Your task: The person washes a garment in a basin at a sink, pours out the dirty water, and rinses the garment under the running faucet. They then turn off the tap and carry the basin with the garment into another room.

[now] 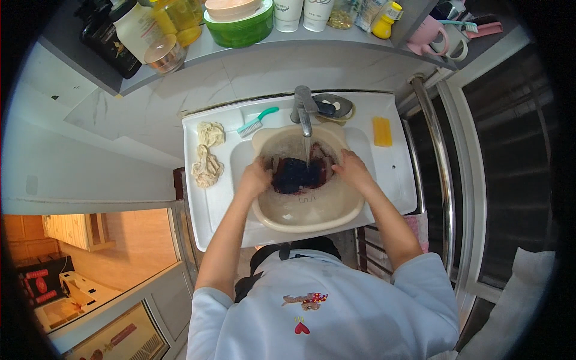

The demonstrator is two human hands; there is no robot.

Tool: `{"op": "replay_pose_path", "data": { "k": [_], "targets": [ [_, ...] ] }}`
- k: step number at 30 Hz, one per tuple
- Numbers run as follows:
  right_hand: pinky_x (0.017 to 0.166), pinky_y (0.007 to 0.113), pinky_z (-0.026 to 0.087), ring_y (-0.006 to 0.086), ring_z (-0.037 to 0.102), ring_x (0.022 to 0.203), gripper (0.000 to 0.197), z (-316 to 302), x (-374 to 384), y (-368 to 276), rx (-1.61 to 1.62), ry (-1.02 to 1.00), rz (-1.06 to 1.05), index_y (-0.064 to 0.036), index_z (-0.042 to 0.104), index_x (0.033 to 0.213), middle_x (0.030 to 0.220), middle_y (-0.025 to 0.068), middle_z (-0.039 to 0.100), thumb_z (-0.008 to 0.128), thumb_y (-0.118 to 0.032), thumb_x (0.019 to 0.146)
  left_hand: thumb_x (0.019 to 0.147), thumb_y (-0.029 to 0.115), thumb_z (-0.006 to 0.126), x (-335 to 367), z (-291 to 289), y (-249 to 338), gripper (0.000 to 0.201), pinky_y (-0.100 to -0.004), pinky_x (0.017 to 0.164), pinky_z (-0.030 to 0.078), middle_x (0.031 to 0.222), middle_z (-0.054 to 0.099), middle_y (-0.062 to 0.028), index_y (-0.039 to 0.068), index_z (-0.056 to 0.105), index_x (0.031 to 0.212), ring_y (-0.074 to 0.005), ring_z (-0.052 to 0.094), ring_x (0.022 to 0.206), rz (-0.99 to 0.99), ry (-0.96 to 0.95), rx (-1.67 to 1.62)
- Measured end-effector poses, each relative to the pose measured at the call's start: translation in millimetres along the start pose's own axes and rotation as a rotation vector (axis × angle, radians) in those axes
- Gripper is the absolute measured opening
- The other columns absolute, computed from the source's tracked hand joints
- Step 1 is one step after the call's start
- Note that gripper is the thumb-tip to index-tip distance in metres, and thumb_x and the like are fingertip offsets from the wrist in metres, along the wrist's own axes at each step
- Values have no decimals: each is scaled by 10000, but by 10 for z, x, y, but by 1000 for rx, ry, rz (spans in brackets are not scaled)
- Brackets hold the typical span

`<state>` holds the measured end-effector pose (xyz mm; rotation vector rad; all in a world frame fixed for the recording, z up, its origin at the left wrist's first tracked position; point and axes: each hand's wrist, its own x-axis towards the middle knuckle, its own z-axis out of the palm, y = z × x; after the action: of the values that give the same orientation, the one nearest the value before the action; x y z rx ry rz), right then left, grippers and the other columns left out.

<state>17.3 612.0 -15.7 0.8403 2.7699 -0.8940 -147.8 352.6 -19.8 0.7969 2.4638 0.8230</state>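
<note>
A cream plastic basin (307, 227) stands in the white sink, and a thin stream runs into it from the metal faucet (304, 108). Inside lies a wet dark blue cloth (297, 175) with reddish-brown parts, in water. My left hand (257, 176) is closed on the basin's left rim, its fingers partly hidden and close to the cloth. On the opposite rim my right hand (353, 170) grips the basin, thumb toward the inside, near the cloth's right end.
A teal-handled brush (258, 122) and crumpled cream cloths (207, 165) lie left on the sink top (207, 225). Right of the basin sits a yellow sponge-like block (381, 131). Behind the faucet is a soap dish (336, 107). Bottles and a green jar (238, 29) line the shelf above.
</note>
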Motion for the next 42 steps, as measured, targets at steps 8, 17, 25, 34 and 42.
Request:
{"op": "replay_pose_path", "data": {
  "k": [8,17,25,34,42],
  "targets": [
    [1139,529,240,413,178,1436,785,638,270,-433,-332,-438,-21,-62,287,1486,1581,201,126,619,-429,877,814,507,666,45,765,227,914,-562,1155,164,1608,69,-140,177,207,1532,-348,66,1476,154,-374,535],
    [1167,577,38,431,-24,1458,824,1267,367,-41,-332,-190,-118,-84,106,1541,1600,186,-37,526,-388,900,785,759,499,378,1022,102,1036,-568,1162,-25,1614,8,-137,197,93,1555,-356,-16,1481,124,-583,724],
    [1179,518,118,433,61,1444,796,1428,411,195,-87,-91,-40,-49,140,1528,1594,172,44,547,-192,859,833,658,525,470,1195,23,963,-532,1175,-8,1614,30,-120,190,86,1552,-340,-2,1477,217,-461,788],
    [842,375,505,249,674,942,258,-44,251,-8,45,-336,-233,-33,690,1043,938,119,719,532,-211,945,898,276,633,55,-188,476,498,-438,916,483,1218,600,-239,51,519,1327,-372,619,1081,170,-256,-40],
    [694,321,505,231,631,756,117,-374,-60,-494,392,119,-223,-4,639,885,784,100,653,673,-111,850,862,73,656,-486,-389,370,372,-355,812,522,1132,632,-216,3,588,1221,-329,658,974,55,-59,-371]
  ]
}}
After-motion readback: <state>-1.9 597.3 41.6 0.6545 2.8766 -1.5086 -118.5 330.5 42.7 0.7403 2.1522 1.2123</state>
